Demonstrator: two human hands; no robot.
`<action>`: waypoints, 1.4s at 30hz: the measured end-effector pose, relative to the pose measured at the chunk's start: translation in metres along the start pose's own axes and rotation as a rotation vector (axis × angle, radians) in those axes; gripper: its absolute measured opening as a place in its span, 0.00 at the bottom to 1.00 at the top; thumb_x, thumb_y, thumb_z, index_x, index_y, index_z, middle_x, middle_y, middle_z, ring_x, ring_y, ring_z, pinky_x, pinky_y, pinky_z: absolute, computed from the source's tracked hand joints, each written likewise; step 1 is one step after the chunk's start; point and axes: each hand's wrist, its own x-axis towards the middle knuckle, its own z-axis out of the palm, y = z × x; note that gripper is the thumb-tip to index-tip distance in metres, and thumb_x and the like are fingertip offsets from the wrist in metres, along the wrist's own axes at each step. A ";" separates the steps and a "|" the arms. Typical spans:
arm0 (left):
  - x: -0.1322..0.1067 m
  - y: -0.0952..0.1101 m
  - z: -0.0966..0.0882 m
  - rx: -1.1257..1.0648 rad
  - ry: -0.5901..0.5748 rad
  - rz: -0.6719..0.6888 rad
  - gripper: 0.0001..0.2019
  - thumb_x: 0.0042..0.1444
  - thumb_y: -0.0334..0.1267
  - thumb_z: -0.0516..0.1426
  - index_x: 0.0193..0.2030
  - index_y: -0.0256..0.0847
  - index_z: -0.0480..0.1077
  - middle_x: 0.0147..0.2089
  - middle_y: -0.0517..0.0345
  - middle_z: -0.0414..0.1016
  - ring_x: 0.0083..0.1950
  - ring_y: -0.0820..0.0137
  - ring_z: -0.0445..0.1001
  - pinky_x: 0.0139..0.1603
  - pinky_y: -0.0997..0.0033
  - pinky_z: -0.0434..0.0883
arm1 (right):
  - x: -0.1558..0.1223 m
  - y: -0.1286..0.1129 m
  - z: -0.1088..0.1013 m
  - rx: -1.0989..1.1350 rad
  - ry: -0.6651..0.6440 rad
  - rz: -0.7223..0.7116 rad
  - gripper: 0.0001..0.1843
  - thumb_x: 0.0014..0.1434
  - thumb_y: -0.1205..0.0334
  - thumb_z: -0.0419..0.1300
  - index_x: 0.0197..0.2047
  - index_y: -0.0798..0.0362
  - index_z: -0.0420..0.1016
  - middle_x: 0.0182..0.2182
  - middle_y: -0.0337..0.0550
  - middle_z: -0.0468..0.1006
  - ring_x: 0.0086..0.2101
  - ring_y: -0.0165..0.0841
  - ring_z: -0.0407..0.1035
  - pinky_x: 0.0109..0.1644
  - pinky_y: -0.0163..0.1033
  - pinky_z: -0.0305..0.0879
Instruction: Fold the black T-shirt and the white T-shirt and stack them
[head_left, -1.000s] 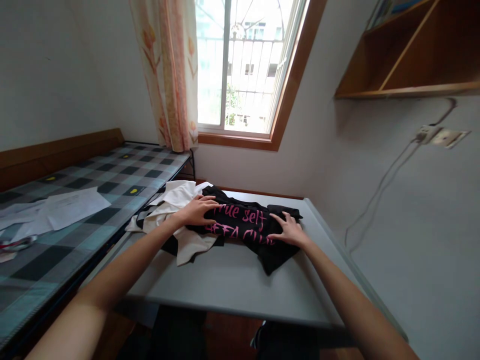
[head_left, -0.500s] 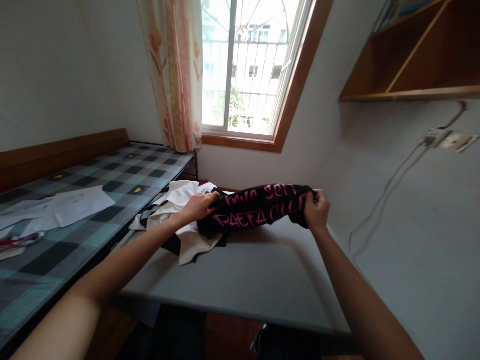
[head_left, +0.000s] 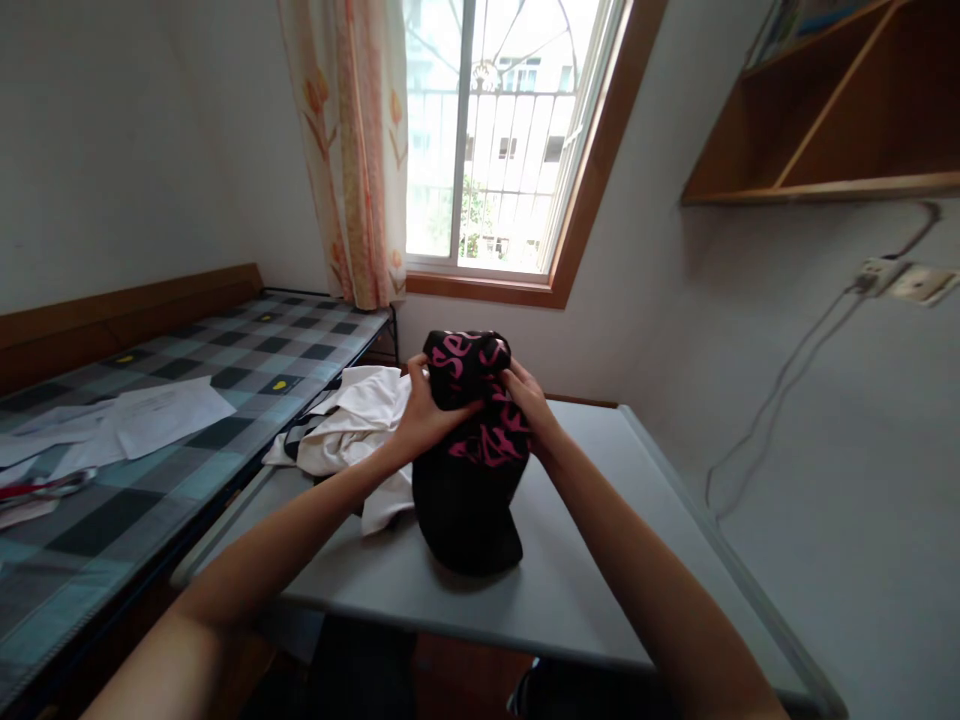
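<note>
A black garment with pink lettering (head_left: 472,500) hangs bunched between my hands over the table, its lower part drooping in a rounded fold near the tabletop. My left hand (head_left: 431,415) grips its upper left side, with the thumb laid across the front. At the upper right edge, my right hand (head_left: 531,402) is closed on the cloth; some of its fingers are hidden behind the fabric. Just left of the garment, a heap of white and black clothes (head_left: 364,415) lies on the grey table (head_left: 592,500), partly covered by my left forearm.
A bed with a checked cover (head_left: 187,400) runs along the left, with papers (head_left: 150,415) on it. A curtain (head_left: 352,150) hangs beside the window (head_left: 495,180). On the right wall are a wooden shelf (head_left: 795,130) and a socket with a cable (head_left: 874,275).
The garment was stretched out sideways between my hands; now it is gathered together and hangs lower in front. My right hand has moved left, close to my left hand.
</note>
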 end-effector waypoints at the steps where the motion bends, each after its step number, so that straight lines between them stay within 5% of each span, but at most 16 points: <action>1: 0.007 0.006 -0.015 0.025 0.022 0.021 0.40 0.44 0.52 0.67 0.56 0.44 0.50 0.47 0.55 0.71 0.48 0.64 0.75 0.49 0.59 0.73 | 0.000 -0.001 -0.004 -0.011 -0.023 0.020 0.26 0.54 0.44 0.62 0.51 0.48 0.75 0.47 0.42 0.78 0.46 0.37 0.71 0.48 0.42 0.70; 5: 0.045 0.039 -0.088 0.474 0.234 0.227 0.33 0.49 0.57 0.64 0.56 0.42 0.62 0.53 0.51 0.71 0.54 0.60 0.72 0.57 0.53 0.69 | -0.002 0.015 -0.043 -0.098 0.050 0.103 0.26 0.54 0.46 0.63 0.54 0.48 0.72 0.52 0.47 0.74 0.45 0.35 0.72 0.47 0.44 0.71; 7: 0.061 0.045 -0.115 0.758 0.343 0.224 0.32 0.49 0.59 0.63 0.58 0.48 0.65 0.56 0.50 0.69 0.58 0.53 0.68 0.59 0.47 0.66 | -0.006 0.039 -0.065 -0.177 0.125 0.164 0.24 0.55 0.47 0.62 0.52 0.50 0.73 0.48 0.48 0.77 0.43 0.35 0.73 0.45 0.43 0.71; 9: 0.069 0.033 -0.126 0.930 0.321 0.147 0.35 0.49 0.64 0.60 0.60 0.50 0.66 0.60 0.48 0.64 0.57 0.49 0.68 0.56 0.47 0.66 | -0.011 0.068 -0.082 -0.279 0.178 0.242 0.21 0.53 0.50 0.62 0.48 0.51 0.76 0.42 0.48 0.79 0.40 0.35 0.73 0.42 0.41 0.71; 11: 0.068 0.002 -0.123 1.078 0.181 0.006 0.39 0.48 0.68 0.57 0.61 0.45 0.66 0.63 0.45 0.59 0.53 0.48 0.71 0.53 0.46 0.68 | -0.017 0.098 -0.094 -0.354 0.194 0.301 0.19 0.52 0.53 0.61 0.44 0.53 0.77 0.39 0.48 0.79 0.38 0.35 0.74 0.40 0.41 0.71; 15: 0.038 -0.077 -0.094 1.291 -0.309 -0.250 0.32 0.56 0.60 0.55 0.62 0.44 0.66 0.64 0.42 0.62 0.55 0.47 0.69 0.53 0.49 0.66 | -0.029 0.145 -0.112 -0.457 0.197 0.315 0.17 0.50 0.54 0.59 0.39 0.54 0.79 0.39 0.49 0.80 0.35 0.36 0.74 0.36 0.40 0.71; 19: 0.008 -0.121 -0.080 1.418 -0.297 -0.128 0.30 0.60 0.57 0.51 0.64 0.45 0.64 0.69 0.42 0.57 0.61 0.45 0.61 0.55 0.49 0.61 | -0.038 0.169 -0.127 -0.555 0.236 0.265 0.18 0.49 0.52 0.57 0.37 0.55 0.79 0.36 0.49 0.81 0.34 0.36 0.74 0.36 0.40 0.70; 26: 0.022 -0.113 -0.088 1.415 -0.277 -0.115 0.15 0.61 0.41 0.51 0.52 0.41 0.71 0.48 0.44 0.72 0.50 0.55 0.70 0.47 0.61 0.65 | -0.054 0.176 -0.131 -0.672 0.277 0.141 0.20 0.52 0.49 0.54 0.37 0.54 0.78 0.35 0.49 0.81 0.36 0.39 0.74 0.42 0.44 0.69; 31: 0.038 -0.087 -0.079 1.370 -0.075 -0.022 0.18 0.64 0.46 0.47 0.53 0.41 0.69 0.51 0.45 0.70 0.50 0.55 0.70 0.47 0.60 0.64 | -0.057 0.171 -0.125 -0.706 0.270 0.121 0.19 0.52 0.49 0.53 0.35 0.54 0.78 0.35 0.50 0.81 0.36 0.39 0.73 0.44 0.44 0.68; 38: 0.015 -0.113 -0.045 1.333 -0.369 -0.009 0.23 0.62 0.55 0.49 0.52 0.43 0.72 0.58 0.43 0.67 0.55 0.51 0.64 0.54 0.52 0.59 | -0.060 0.165 -0.121 -0.711 0.273 0.135 0.18 0.54 0.50 0.52 0.36 0.54 0.77 0.37 0.50 0.80 0.38 0.39 0.73 0.46 0.45 0.68; 42: 0.008 -0.129 -0.035 1.342 -0.397 -0.018 0.24 0.62 0.54 0.49 0.53 0.40 0.72 0.59 0.39 0.66 0.57 0.48 0.63 0.56 0.48 0.57 | -0.063 0.162 -0.121 -0.716 0.264 0.109 0.18 0.55 0.51 0.52 0.36 0.54 0.77 0.38 0.50 0.79 0.39 0.38 0.73 0.45 0.44 0.69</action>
